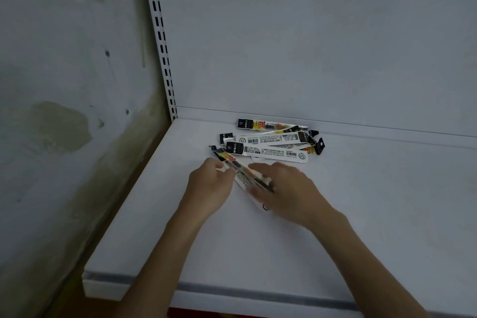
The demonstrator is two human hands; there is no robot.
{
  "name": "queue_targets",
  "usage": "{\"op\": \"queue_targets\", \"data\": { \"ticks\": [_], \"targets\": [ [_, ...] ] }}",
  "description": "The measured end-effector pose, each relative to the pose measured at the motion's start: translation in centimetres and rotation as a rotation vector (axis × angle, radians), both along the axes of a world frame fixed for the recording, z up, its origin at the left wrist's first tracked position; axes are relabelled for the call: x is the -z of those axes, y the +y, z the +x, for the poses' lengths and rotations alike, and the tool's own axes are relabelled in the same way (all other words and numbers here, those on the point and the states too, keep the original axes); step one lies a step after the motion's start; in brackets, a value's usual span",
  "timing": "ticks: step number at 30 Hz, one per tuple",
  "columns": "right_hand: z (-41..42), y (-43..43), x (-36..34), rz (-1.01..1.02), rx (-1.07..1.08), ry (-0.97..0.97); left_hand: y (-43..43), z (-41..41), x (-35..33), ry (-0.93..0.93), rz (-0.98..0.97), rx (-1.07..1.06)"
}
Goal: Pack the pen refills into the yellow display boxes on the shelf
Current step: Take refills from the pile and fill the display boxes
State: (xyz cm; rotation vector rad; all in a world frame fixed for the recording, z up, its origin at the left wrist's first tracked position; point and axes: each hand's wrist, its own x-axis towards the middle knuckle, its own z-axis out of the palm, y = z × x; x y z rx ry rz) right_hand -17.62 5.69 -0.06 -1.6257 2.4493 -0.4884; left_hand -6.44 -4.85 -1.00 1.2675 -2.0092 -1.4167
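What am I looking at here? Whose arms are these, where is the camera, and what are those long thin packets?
No machine here: a person works with bare hands, filmed by one camera worn on the head, looking forward and down. The white surface is a shop shelf. Near its back lies a loose pile of pen refill packets. The left hand and right hand together hold one packet slanting between them, just above the shelf. No yellow display box shows in this picture.

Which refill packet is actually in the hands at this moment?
The diagonal packet nearest the shelf's front edge: left hand pinches its upper end, right hand covers its lower end. The other packets lie untouched in a pile behind.
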Motion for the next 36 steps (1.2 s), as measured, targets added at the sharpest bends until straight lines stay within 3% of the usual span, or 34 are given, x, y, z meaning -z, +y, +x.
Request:
{"op": "queue_targets", "data": {
  "ticks": [2,6,9,11,15,16,18,20,22,26,29,36],
  "targets": [
    [1.0,-0.2,0.5,0.103,0.006,0.014,0.3,0.0,0.1,-0.004,-0.007,0.003],
    [1.6,-0.8,0.3,0.046,0.022,0.043,0.2,0.1,0.4,0.066,0.041,-0.031],
    [1.7,-0.7,0.0,-0.090,0.028,-0.177,0.2,0.2,0.3,0.121,0.074,-0.018],
    [2.7,-0.6,-0.5,-0.203,-0.089,-0.300,0.1,0.3,0.3,0.175,0.118,-0.053],
    [2.6,-1.3,-1.0,-0.238,-0.255,-0.399,-0.4,0.8,-0.2,0.345,0.209,-0.221],
    [1.6,-1.7,-0.7,-0.294,-0.185,-0.341,-0.6,1.0,-0.4,0.394,0.249,-0.236],
    [-1.0,-2.4,0.0,-0.341,0.004,-0.041,-1.1,1.7,-0.9,0.419,0.295,-0.233],
    [-2.8,-2.6,0.8,-0.132,0.124,0.157,-1.7,2.2,-0.9,0.365,0.310,-0.184],
    [-3.1,-2.5,1.3,0.034,0.186,0.199,-2.1,2.2,-0.9,0.312,0.327,-0.107],
    [-1.4,-2.9,1.0,-0.001,0.155,0.337,-2.0,1.6,-0.5,0.235,0.301,0.009],
    [-0.3,-1.9,0.8,-0.056,0.182,0.318,-1.5,1.1,-0.7,0.207,0.214,0.112],
    [-1.8,6.8,0.0,-0.360,0.608,0.046,3.2,-1.6,-1.4,0.231,0.132,0.374]
  ]
}}
